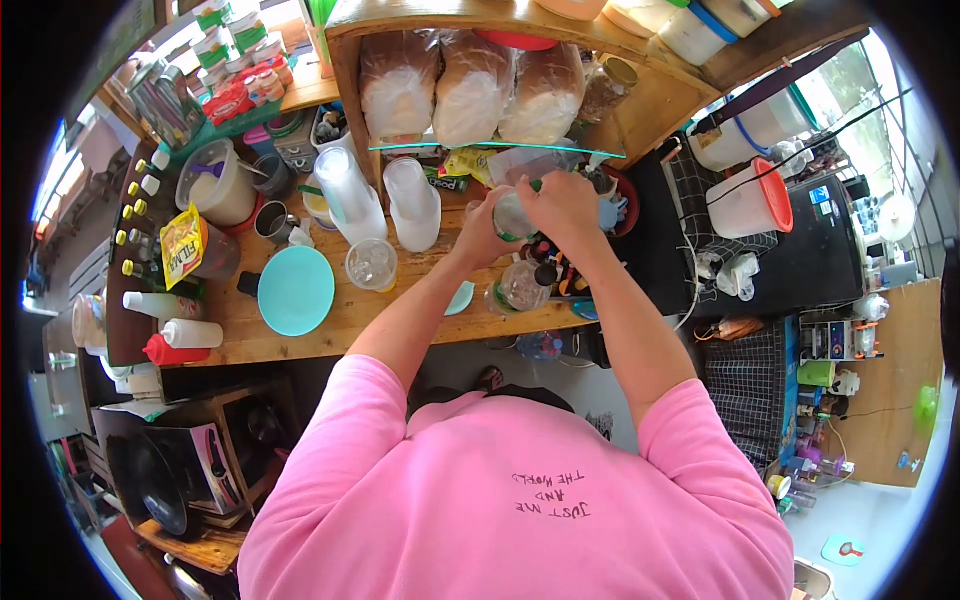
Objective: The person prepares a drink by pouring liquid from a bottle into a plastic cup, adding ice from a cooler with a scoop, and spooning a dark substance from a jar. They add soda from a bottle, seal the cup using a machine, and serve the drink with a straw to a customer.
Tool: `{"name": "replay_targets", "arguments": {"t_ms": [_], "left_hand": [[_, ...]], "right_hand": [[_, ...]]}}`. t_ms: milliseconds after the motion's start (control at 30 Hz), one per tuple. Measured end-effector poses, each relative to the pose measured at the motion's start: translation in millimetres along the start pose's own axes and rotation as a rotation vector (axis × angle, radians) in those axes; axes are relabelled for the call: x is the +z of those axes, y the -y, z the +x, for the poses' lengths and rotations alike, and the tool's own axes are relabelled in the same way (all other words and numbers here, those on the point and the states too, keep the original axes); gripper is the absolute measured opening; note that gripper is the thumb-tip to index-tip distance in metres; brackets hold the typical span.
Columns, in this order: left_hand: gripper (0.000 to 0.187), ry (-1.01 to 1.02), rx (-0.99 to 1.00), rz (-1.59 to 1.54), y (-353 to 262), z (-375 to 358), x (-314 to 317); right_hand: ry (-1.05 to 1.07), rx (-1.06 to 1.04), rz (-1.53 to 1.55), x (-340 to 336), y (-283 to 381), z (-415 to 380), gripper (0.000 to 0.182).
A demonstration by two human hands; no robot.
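My left hand [482, 236] is closed around a clear bottle [512, 217] with some green on it, held above the back right part of the wooden counter. My right hand [562, 208] is closed at its top, where a small green cap-like piece [536, 186] shows by the fingers. The bottle's contents are hard to make out. A clear plastic cup [371, 264] with what looks like ice and a yellowish bottom stands left of my left forearm. Just below my hands is a clear container [522, 288] beside a dark round cap [545, 274].
Stacks of clear plastic cups [413, 205] and a turquoise plate [296, 290] occupy the counter [240, 345]. Bagged bread loaves [470, 90] fill the shelf above. Sauce bottles [185, 340] stand at the left edge. A red-lidded tub [745, 200] sits to the right.
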State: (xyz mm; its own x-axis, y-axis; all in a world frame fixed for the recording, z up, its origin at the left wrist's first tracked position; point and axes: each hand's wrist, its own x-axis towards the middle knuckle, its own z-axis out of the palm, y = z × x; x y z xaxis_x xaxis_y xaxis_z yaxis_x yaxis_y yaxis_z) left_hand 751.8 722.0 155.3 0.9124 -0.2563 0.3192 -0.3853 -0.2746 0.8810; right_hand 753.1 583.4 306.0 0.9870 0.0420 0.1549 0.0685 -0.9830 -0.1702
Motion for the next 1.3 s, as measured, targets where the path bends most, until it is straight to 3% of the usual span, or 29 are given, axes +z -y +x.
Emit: {"name": "replay_targets", "arguments": {"t_ms": [233,333,400,433,500,567,633,700,800,900,967,1033,1067,1100,1133,1233,1300], "left_hand": [[0.11,-0.077,0.012,0.023,9.8,-15.0,8.0],[0.12,-0.039,-0.165,0.092,-1.9,-16.1,-5.4],[0.115,-0.083,-0.044,0.167,7.8,-20.4,-6.1],[0.115,-0.089,-0.046,0.174,6.9,-24.9,-11.3],[0.103,0.029,-0.159,0.059,5.1,-39.5,-27.7],[0.094,-0.067,0.018,0.133,16.3,-73.6,-34.8],[0.096,0.034,0.2,0.045,-41.2,-108.5,-41.4],[0.101,0.024,0.164,0.141,-97.2,-125.1,-19.8],[0.104,-0.123,0.075,0.032,-125.4,-117.3,20.8],[0.106,-0.341,0.211,0.044,-153.3,-101.7,29.9],[0.106,-0.321,0.191,0.034,-177.2,-99.1,22.7],[0.106,-0.302,0.175,0.032,-203.0,-95.4,5.2],[0.107,-0.157,0.153,-0.074,-216.8,-93.9,-8.5],[0.109,-0.008,0.129,-0.18,-227.4,-92.9,-19.9],[0.109,-0.01,0.132,-0.181,-234.3,-92.0,-27.7],[0.11,0.318,0.263,-0.398,-242.1,-89.5,-39.1],[0.109,0.284,0.251,-0.432,-251.1,-94.5,-29.5]], "right_hand": [[0.175,0.038,0.009,-19.7,4.2,-28.3,0.056],[0.269,-0.043,0.016,-41.2,3.1,-71.5,0.053],[0.181,-0.143,-0.018,-26.4,-2.5,-102.4,0.051],[0.093,-0.233,-0.057,-19.4,-5.5,-110.6,0.048],[0.109,-0.23,-0.062,-13.9,-11.7,-110.0,0.044],[0.115,-0.23,-0.067,-18.5,-16.2,-105.2,0.04],[0.109,-0.269,-0.069,-23.3,-20.2,-105.9,0.04],[0.064,-0.302,-0.024,-44.1,-13.1,-107.0,0.038],[0.054,-0.319,0.05,-105.6,6.1,-114.9,0.037],[-0.027,-0.227,-0.14,-156.8,5.2,-116.8,0.039],[-0.251,-0.314,-0.134,-175.8,1.4,-113.4,0.035],[-0.272,-0.461,-0.013,-188.7,-6.7,-110.6,0.032],[-0.281,-0.594,0.109,-195.3,-10.5,-109.7,0.03],[-0.265,-0.72,0.22,-206.5,-11.3,-109.5,0.03],[-0.266,-0.722,0.218,-217.8,-13.5,-107.9,0.03],[-0.033,-1.195,0.395,-241.9,-21.3,-93.6,0.036],[0.007,-1.266,0.394,-250.0,-24.1,-82.5,0.036]]}}
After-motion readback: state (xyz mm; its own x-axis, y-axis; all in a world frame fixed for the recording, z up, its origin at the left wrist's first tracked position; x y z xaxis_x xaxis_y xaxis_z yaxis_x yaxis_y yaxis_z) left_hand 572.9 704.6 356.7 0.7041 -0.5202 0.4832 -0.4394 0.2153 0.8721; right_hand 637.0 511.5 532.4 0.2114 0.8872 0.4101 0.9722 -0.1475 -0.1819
